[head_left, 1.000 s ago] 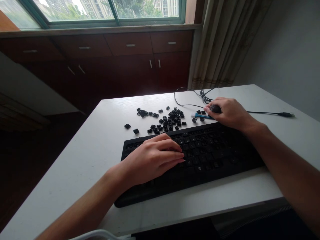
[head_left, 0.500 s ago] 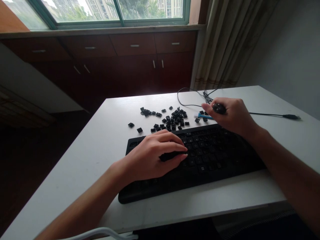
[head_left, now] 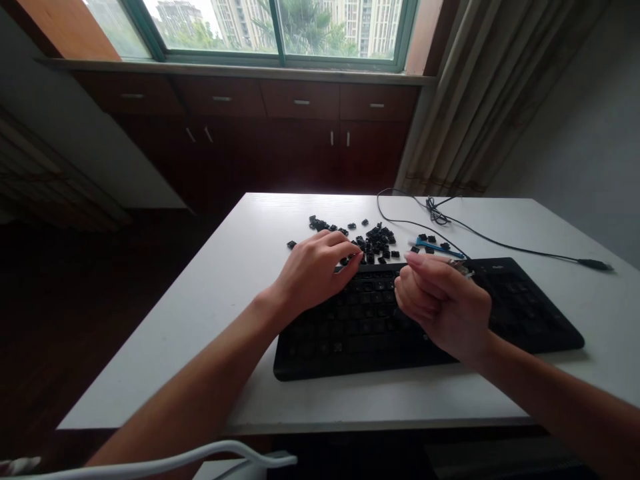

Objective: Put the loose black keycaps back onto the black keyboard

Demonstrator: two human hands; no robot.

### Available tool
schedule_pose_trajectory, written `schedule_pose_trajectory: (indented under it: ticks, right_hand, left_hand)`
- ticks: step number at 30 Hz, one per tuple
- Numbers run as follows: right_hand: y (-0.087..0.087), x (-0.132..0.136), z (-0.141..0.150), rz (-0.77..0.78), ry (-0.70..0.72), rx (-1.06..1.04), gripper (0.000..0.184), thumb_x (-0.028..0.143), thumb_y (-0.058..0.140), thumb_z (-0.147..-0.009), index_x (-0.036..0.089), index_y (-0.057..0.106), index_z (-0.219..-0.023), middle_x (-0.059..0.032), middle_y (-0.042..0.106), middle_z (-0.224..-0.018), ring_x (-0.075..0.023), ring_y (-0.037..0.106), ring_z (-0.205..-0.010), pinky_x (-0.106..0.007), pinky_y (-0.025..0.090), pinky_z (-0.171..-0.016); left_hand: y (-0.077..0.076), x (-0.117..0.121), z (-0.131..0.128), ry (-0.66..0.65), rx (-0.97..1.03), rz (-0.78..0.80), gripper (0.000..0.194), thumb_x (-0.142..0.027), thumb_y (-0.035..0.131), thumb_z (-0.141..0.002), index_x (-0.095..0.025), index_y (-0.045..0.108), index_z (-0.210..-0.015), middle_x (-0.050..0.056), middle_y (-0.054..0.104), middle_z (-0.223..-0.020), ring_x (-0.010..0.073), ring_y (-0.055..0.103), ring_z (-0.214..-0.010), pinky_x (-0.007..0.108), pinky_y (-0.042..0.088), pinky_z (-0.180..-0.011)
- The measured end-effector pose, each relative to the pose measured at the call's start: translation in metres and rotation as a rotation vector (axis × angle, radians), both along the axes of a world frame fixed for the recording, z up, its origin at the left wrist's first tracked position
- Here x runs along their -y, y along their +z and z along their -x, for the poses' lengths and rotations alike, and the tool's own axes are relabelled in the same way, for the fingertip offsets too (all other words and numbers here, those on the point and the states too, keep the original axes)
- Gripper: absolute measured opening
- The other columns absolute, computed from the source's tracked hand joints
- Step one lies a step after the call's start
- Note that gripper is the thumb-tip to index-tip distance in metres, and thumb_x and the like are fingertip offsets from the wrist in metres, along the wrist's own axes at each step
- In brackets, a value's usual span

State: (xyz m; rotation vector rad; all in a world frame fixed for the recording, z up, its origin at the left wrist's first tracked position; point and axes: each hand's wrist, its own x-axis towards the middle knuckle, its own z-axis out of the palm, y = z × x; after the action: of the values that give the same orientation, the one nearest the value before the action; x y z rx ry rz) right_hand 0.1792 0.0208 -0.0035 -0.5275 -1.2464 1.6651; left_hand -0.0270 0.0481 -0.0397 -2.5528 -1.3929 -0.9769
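Observation:
A black keyboard [head_left: 525, 313] lies on the white table [head_left: 215, 313]. My left hand [head_left: 315, 270] rests with fingers stretched over the keyboard's far left edge, right beside a scatter of several loose black keycaps [head_left: 377, 243]. My right hand [head_left: 443, 303] is held above the middle of the keyboard, fingers curled closed. Something small and greyish shows at its fingertips; I cannot make out what it is. A thin blue tool [head_left: 436, 247] lies just behind the keyboard.
The keyboard's black cable [head_left: 500, 244] loops across the far right of the table and ends in a USB plug [head_left: 597, 265]. Dark wooden cabinets [head_left: 300, 140] stand under the window, a curtain [head_left: 480, 100] to the right. A white cord [head_left: 175, 460] crosses the bottom edge.
My right hand left the spot behind the keyboard and came back over the keys, closed. My left hand slid forward to the keyboard's far edge. The camera swung left.

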Motion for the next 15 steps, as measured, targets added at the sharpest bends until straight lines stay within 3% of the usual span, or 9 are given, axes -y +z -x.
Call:
schedule_pose_trajectory:
  ticks: [4,7,11,15]
  right_hand:
    - [0.016,0.005,0.0,-0.17,-0.076,-0.009,0.052,0.023,0.053,-0.093,0.02,0.031,-0.046,0.0043,0.025,-0.041,-0.0091,0.026,-0.037,-0.03,0.021,-0.04]
    - [0.005,0.006,-0.001,-0.267,-0.125,0.054,0.051,0.025,0.053,-0.095,0.019,0.037,-0.047,0.0038,0.03,-0.043,-0.0093,0.027,-0.04,-0.031,0.023,-0.043]
    - [-0.011,-0.001,0.001,-0.263,-0.092,0.229,0.053,0.03,0.057,-0.095,0.018,0.039,-0.047,0.0043,0.032,-0.043,-0.0077,0.027,-0.04,-0.03,0.02,-0.043]
    - [0.013,-0.001,0.001,-0.337,-0.06,0.159,0.052,0.025,0.054,-0.095,0.019,0.035,-0.047,0.0043,0.03,-0.043,-0.0082,0.027,-0.039,-0.03,0.022,-0.043]
  left_hand:
    - [-0.001,-0.001,0.002,0.035,-0.009,0.012,0.023,-0.031,0.054,-0.098,-0.019,0.074,-0.096,0.005,0.071,-0.096,0.0191,0.063,-0.088,0.033,0.052,-0.075]
    - [-0.001,-0.001,0.003,0.054,-0.001,0.004,0.024,-0.031,0.053,-0.098,-0.019,0.074,-0.094,0.004,0.071,-0.097,0.0191,0.063,-0.087,0.032,0.051,-0.072]
    - [0.001,0.001,0.0,0.063,-0.028,0.013,0.026,-0.03,0.052,-0.098,-0.019,0.074,-0.092,0.005,0.071,-0.096,0.0197,0.064,-0.086,0.032,0.049,-0.066]
    - [0.001,0.002,-0.002,0.049,-0.054,0.029,0.027,-0.029,0.051,-0.098,-0.018,0.074,-0.092,0.005,0.071,-0.096,0.0204,0.064,-0.087,0.033,0.05,-0.067]
